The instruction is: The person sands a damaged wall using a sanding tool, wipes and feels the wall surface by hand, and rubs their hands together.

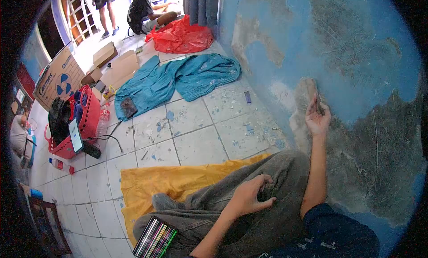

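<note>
"Where are the hands?"

"The right hand (318, 119) is raised at the wall (285, 57), fingers gathered and pointing up. The left hand (249, 196) hangs over the trousers (281, 182), thumb and fingers wide apart, nothing between them."

"Does the right one hold anything?"

"I can't tell. There's something dark between its fingers, perhaps a thin tool or only shadow. If it's a tool, I'd expect it to be light and stiff, best pinched low, away from the working edge."

"And the wall itself?"

"It's directly before the right hand, with bare grey plaster (374, 155) below and to the right of that hand, and blue paint above it. Whether the fingertips touch the surface is too small to see. The plaster should be hard and gritty; the paint, thin and brittle at its ragged edges, which is where an edge would get under it."

"What about the paint flakes (170, 115)?"

"They lie on the tiles (189, 147), ahead of the left hand and off to its left. I'd guess they're almost weightless and snap easily, so lift them by the rim, or sweep them."

"Anything soft nearby?"

"A yellow cloth (156, 182) just left of the left hand, and a teal cloth (205, 73) farther ahead; both look limp and easy to bunch."
</note>
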Demonstrator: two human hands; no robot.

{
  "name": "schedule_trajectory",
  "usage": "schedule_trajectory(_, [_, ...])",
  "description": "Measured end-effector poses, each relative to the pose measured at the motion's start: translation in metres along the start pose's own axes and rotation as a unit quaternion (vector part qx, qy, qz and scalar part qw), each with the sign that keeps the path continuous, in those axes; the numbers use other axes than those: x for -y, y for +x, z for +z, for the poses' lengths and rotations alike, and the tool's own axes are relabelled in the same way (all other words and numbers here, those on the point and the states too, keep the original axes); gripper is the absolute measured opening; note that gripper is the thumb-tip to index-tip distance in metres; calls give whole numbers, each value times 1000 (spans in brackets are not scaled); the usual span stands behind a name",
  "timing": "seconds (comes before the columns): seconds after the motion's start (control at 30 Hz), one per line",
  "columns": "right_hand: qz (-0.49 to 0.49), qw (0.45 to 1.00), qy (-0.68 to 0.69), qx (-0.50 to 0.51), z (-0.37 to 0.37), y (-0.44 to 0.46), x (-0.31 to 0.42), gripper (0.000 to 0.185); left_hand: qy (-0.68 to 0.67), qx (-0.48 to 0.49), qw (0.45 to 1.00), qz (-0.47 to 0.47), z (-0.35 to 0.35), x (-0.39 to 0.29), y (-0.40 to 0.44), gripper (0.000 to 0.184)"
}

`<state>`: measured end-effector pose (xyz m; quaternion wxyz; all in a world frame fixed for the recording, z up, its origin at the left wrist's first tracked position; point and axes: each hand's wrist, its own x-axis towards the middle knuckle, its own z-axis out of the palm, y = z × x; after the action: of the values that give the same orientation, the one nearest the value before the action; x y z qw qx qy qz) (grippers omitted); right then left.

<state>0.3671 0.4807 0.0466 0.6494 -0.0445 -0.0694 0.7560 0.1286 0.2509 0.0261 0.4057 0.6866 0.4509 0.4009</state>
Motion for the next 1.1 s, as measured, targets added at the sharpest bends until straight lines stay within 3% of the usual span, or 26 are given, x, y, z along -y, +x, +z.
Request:
schedule_trajectory(0.37, [-12,1000,-11,-25,-3,1,1,30,2,39,998,-41,-2,-1,1,47])
schedule_trajectory(1.1, [-5,1000,-1,-26,1,-1,-3,26,54,35,998,-14,-9,-24,-4,47])
